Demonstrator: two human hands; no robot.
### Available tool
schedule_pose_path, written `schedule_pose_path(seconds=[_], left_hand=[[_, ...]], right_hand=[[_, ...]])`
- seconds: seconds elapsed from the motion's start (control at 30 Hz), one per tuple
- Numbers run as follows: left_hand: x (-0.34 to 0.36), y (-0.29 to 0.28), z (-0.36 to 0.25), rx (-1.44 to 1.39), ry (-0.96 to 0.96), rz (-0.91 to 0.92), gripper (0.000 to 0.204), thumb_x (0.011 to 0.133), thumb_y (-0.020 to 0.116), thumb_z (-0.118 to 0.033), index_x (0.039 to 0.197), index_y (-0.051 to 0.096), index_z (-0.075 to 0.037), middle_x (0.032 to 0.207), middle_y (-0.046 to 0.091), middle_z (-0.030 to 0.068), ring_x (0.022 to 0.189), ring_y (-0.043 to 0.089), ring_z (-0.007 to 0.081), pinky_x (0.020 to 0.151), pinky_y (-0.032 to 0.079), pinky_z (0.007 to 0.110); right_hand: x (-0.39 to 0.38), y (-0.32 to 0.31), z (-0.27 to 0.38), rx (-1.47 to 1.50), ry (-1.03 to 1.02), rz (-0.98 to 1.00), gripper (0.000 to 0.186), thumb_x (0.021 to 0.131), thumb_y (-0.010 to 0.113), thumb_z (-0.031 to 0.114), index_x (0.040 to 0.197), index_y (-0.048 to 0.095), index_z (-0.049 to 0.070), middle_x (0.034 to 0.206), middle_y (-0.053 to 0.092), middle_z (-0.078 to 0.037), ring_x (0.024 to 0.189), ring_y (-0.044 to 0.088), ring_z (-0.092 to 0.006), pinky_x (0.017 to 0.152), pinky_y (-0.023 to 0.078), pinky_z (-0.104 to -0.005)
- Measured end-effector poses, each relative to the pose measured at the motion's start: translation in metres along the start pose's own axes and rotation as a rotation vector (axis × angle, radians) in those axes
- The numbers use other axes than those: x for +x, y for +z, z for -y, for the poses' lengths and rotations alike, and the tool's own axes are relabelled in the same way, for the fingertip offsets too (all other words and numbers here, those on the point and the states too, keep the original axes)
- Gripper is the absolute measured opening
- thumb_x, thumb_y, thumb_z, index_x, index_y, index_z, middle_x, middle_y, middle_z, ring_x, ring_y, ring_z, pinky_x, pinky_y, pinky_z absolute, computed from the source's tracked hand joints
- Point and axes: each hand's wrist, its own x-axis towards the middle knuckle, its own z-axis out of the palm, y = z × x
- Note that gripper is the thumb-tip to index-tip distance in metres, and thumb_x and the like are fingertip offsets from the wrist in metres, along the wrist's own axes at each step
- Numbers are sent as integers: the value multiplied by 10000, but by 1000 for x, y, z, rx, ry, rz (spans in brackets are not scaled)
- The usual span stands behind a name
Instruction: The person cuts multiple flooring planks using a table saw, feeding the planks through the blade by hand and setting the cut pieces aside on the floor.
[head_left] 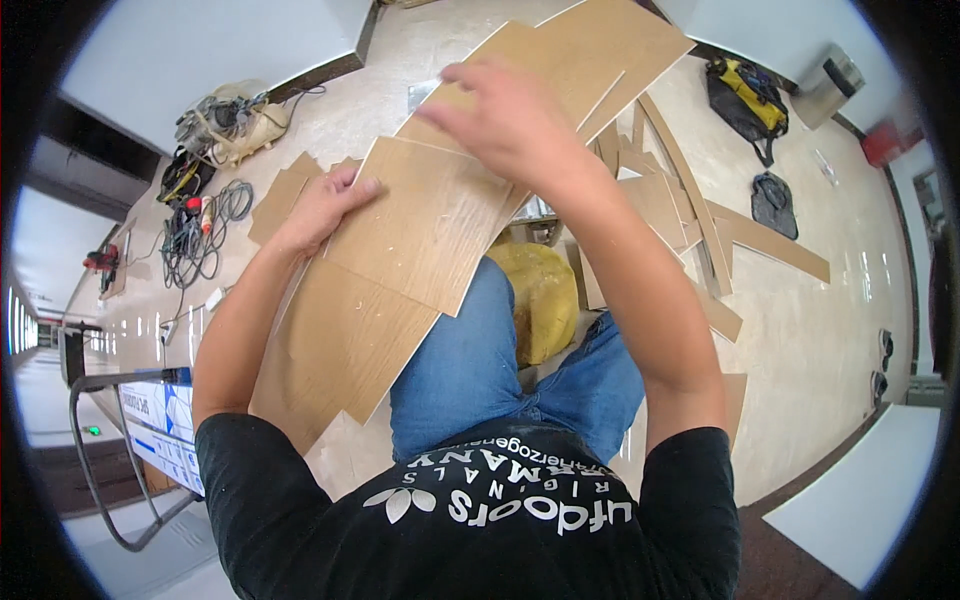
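Note:
Several wood-look flooring planks lie overlapped across my left thigh and between my arms. My left hand (328, 207) grips the left edge of a short flooring plank (425, 205), its thumb on the top face. Under that one, another plank piece (345, 320) slants down toward my left elbow. My right hand (505, 125) hovers over a farther plank (510, 55), fingers apart with nothing seen between them; whether it touches the plank I cannot tell. A long, wide plank (610, 45) reaches away to the upper right.
Cut plank strips (665, 210) lie scattered on the tiled floor to the right. A yellow rounded object (535, 300) sits between my legs. Coiled cables (215, 235) and a tool bag (235, 125) are at left, a black-and-yellow bag (748, 100) at far right.

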Motion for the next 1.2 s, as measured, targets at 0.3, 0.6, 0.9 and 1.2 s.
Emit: schedule_pose_path(seconds=[0.3,0.6,0.9,1.2], left_hand=[[13,-20,82,42,31,-36,313,974,489,-255,1165,563,-19,1114,588,55,1018,552,147,892,443,294],[20,-47,128,-73,57,-128,458,988,456,-342,1318,490,-25,1262,540,64,1139,512,175,976,393,321],[41,-44,152,-244,37,-332,288,979,482,-412,825,499,-169,602,393,-68,498,371,49,434,269,221],[-5,-1,135,-252,77,-470,334,1006,415,-400,767,421,-167,567,295,-76,458,284,44,416,213,225]], right_hand=[[-467,-107,-221,-328,1184,-223,405,854,642,293,1106,601,-21,1172,562,-237,1091,545,-363,957,433,-409],[-822,-307,-142,-1154,1950,156,681,897,542,475,1390,386,31,1477,326,-176,1364,310,-334,1110,284,-466],[-815,-384,-230,-870,1747,268,960,687,772,487,1371,358,-44,1384,398,-254,1281,388,-388,1067,363,-418],[-780,-310,-209,-738,1900,473,945,529,842,583,1174,511,-22,1195,537,-246,1127,514,-370,964,444,-428]])
